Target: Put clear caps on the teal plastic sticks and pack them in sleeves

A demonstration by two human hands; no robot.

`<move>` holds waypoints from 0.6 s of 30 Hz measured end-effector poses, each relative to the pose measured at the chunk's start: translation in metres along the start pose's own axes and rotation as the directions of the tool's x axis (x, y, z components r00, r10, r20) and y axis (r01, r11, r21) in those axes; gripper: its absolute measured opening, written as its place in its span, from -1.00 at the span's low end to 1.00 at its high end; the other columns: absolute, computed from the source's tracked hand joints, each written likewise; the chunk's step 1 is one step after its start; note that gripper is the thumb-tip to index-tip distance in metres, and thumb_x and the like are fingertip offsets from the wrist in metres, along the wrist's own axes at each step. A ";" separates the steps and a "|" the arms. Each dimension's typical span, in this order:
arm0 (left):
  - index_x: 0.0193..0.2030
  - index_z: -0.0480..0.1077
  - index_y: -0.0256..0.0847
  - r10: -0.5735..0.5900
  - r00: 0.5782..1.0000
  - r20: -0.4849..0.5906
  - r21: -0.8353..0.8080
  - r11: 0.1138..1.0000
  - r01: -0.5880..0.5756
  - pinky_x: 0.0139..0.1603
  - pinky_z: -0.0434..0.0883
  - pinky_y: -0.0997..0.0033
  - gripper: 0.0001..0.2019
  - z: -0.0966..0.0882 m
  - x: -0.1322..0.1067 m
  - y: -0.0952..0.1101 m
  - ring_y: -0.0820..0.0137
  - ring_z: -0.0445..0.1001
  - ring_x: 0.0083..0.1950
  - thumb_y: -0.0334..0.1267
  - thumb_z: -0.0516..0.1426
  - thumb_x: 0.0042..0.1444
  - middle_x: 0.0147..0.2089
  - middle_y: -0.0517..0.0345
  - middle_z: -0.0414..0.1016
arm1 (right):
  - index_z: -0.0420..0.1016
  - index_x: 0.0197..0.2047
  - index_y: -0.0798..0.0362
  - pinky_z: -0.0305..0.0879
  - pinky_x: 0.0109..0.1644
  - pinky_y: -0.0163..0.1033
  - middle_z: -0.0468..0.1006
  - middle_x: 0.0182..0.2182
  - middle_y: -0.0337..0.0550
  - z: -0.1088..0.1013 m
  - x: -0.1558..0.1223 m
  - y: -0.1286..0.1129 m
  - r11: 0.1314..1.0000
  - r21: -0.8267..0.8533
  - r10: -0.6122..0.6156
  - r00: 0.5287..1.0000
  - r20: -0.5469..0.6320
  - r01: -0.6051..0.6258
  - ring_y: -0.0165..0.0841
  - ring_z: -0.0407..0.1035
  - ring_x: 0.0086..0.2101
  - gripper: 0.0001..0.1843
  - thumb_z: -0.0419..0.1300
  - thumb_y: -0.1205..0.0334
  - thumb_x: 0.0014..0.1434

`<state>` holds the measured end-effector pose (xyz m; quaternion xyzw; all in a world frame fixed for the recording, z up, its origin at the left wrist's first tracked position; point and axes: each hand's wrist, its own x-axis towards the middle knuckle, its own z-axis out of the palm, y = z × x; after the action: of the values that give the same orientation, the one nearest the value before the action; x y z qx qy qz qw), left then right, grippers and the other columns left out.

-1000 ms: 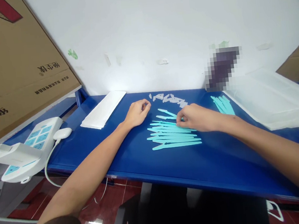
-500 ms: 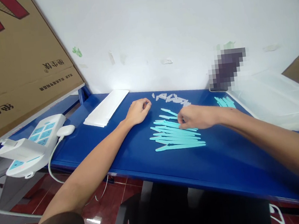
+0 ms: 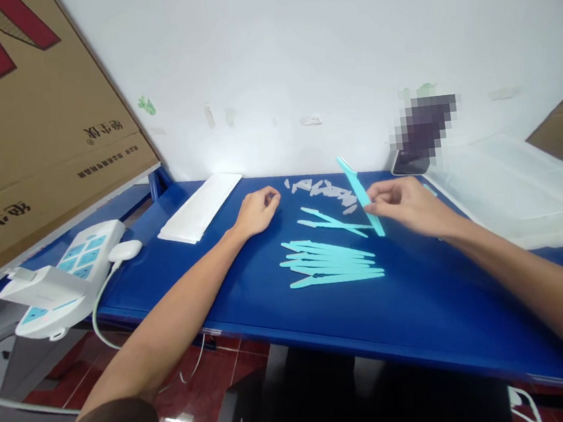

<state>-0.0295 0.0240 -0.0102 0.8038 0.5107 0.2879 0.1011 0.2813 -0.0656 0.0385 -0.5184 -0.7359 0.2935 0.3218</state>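
Note:
My right hand point(image 3: 401, 205) pinches a turquoise eyebrow razor point(image 3: 358, 189) between thumb and fingers, tilted above the table; whether a second one lies behind it I cannot tell. Below and left of this hand, a few loose turquoise razors point(image 3: 330, 218) cross each other. Nearer the front edge, several more razors point(image 3: 349, 276) lie side by side in a fanned row. My left hand point(image 3: 257, 212) rests on the table with its fingers curled in, and nothing shows in it. Small translucent blade caps point(image 3: 334, 192) are scattered between the hands, toward the wall.
A flat stack of white packets point(image 3: 200, 206) lies left on the blue table point(image 3: 271, 306). A power strip point(image 3: 74, 273) with plugs and cables sits farther left, beside a large carton point(image 3: 35, 123). On the right are a phone-like device point(image 3: 410, 162) and clear plastic bags point(image 3: 504, 181).
My right hand has lifted a razor off the pile and moved right and slightly up with it. The pile now shows a gap. My left hand has stayed almost still.

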 end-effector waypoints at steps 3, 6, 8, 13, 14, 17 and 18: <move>0.18 0.44 -0.15 0.036 0.995 0.092 0.145 0.988 -0.049 -0.01 0.43 0.18 -0.62 0.002 0.011 -0.001 0.17 0.54 -0.06 -0.15 -0.02 0.34 -0.04 0.00 0.55 | 0.46 -0.46 0.02 0.10 -0.46 -0.26 0.26 -0.67 -0.34 0.005 0.001 0.009 0.994 0.111 -0.009 0.996 -0.088 0.019 -0.46 0.15 -0.60 -0.76 0.32 0.06 0.08; 0.37 0.30 -0.18 0.132 0.973 0.188 0.244 0.953 -0.177 0.23 0.36 0.04 -0.52 0.007 0.026 0.001 0.07 0.41 0.25 -0.17 -0.08 0.38 0.33 -0.14 0.33 | 0.43 -0.46 0.02 0.36 -0.33 -0.24 0.54 -0.48 -0.20 0.010 0.003 0.013 0.962 0.272 0.023 0.990 -0.136 0.015 -0.35 0.43 -0.43 -0.73 0.37 0.06 0.05; 0.42 0.23 -0.21 0.169 0.956 0.239 0.279 0.931 -0.235 0.33 0.28 -0.08 -0.50 0.012 0.036 0.001 0.00 0.24 0.40 -0.20 -0.11 0.39 0.47 -0.15 0.16 | 0.44 -0.39 0.03 0.46 -0.27 -0.18 0.62 -0.35 -0.12 0.013 0.004 0.016 0.911 0.411 0.089 0.987 -0.136 -0.025 -0.28 0.52 -0.36 -0.70 0.40 0.02 0.05; 0.44 0.18 -0.17 0.145 0.910 0.389 0.254 0.932 -0.257 0.44 0.12 -0.24 -0.50 0.018 0.045 -0.005 0.02 0.02 0.54 -0.19 -0.16 0.42 0.52 -0.05 0.13 | 0.47 -0.26 0.06 0.47 -0.35 -0.22 0.68 -0.25 -0.03 0.015 0.006 0.025 0.853 0.518 0.135 0.985 -0.105 -0.061 -0.33 0.53 -0.43 -0.65 0.40 -0.02 0.09; 0.43 0.18 -0.21 0.166 0.900 0.404 0.234 0.932 -0.277 0.47 0.10 -0.17 -0.50 0.017 0.043 -0.006 0.06 0.04 0.54 -0.20 -0.16 0.42 0.51 -0.08 0.16 | 0.47 -0.24 0.07 0.45 -0.37 -0.24 0.68 -0.26 -0.04 0.016 0.007 0.026 0.849 0.527 0.121 0.988 -0.101 -0.050 -0.36 0.50 -0.45 -0.65 0.40 -0.01 0.10; 0.41 0.21 -0.35 0.229 0.881 0.413 0.207 0.919 -0.336 0.50 0.12 0.00 -0.48 0.009 0.030 -0.006 0.11 0.11 0.52 -0.21 -0.18 0.42 0.48 -0.18 0.19 | 0.44 -0.20 0.04 0.41 -0.38 -0.26 0.67 -0.34 -0.11 0.018 0.007 0.026 0.804 0.594 0.098 0.991 -0.087 -0.027 -0.39 0.47 -0.47 -0.59 0.44 -0.03 0.06; 0.40 0.22 -0.38 0.238 0.880 0.411 0.210 0.915 -0.345 0.49 0.14 0.02 -0.48 0.006 0.024 -0.004 0.10 0.14 0.50 -0.22 -0.18 0.41 0.46 -0.21 0.21 | 0.43 -0.21 0.04 0.42 -0.36 -0.24 0.66 -0.36 -0.14 0.019 0.006 0.025 0.781 0.624 0.106 0.991 -0.080 -0.033 -0.38 0.48 -0.45 -0.56 0.47 -0.04 0.02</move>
<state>-0.0217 0.0478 -0.0089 0.9182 0.3886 0.0657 0.0391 0.2789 -0.0542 0.0083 -0.4258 -0.5598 0.5017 0.5036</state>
